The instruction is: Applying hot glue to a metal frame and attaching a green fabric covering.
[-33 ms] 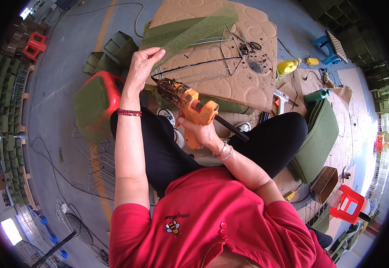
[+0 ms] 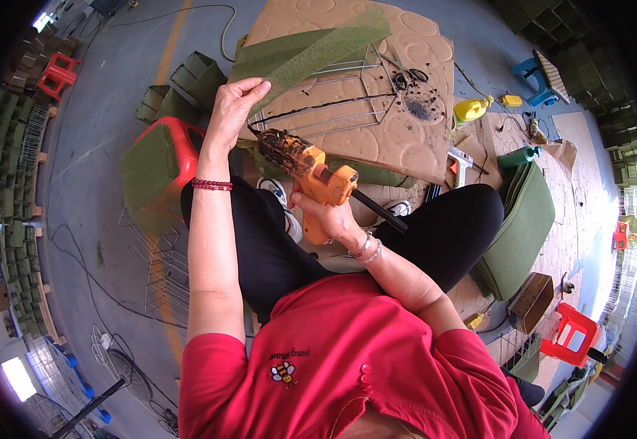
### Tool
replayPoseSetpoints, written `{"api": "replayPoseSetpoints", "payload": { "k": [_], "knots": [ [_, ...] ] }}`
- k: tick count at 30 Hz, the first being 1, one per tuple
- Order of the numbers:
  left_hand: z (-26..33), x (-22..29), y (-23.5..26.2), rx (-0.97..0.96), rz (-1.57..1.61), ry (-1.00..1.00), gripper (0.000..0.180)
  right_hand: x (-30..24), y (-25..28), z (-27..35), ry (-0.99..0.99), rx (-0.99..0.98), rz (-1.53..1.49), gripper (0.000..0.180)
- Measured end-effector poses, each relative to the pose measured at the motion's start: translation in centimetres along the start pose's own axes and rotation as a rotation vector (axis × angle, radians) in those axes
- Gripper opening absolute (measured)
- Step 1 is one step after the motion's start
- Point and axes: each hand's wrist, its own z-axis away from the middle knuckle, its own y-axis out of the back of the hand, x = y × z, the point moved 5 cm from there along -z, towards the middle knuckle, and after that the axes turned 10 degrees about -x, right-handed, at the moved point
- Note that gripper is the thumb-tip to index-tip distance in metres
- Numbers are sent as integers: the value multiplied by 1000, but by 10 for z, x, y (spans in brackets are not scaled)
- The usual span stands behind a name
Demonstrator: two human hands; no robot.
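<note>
Between the thumb and fingers of my left hand (image 2: 232, 110) is the end of a green fabric strip (image 2: 318, 58), which slants up and away over the cardboard-topped work surface (image 2: 399, 146). My right hand (image 2: 331, 216) grips an orange glue gun (image 2: 307, 162), its front caked with dark residue and a black glue stick (image 2: 378, 210) sticking out of the back. The nozzle points toward the near left corner of a metal wire frame (image 2: 347, 117) lying on the cardboard. A black glue line runs along one of its wires. Part of the frame is hidden under the green fabric.
Black-handled scissors (image 2: 405, 76) lie beside dark glue crumbs. A red stool (image 2: 186, 157) draped with green fabric stands at left, near green fabric boxes (image 2: 197, 77). To the right are a yellow bottle (image 2: 472, 109), a green bottle (image 2: 517, 156) and stacked green sheets (image 2: 523, 227).
</note>
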Motion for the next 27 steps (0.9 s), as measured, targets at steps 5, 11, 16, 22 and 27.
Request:
{"api": "replayPoseSetpoints", "payload": {
  "k": [5,11,16,22,27],
  "knots": [
    [1,1,0,24,-12,-26,26,8,4,1,31,25,-99,20],
    [2,5,-3,57,-21,-46,28,-3,2,1,12,11,-35,22],
    [5,10,-6,17,-10,-46,29,2,18,15,95,16,-51,20],
    [8,12,-5,18,-29,-46,29,-26,74,62,225,183,54,34],
    [6,9,-5,15,-20,-46,28,-35,192,74,-49,852,1083,26]
  ]
}}
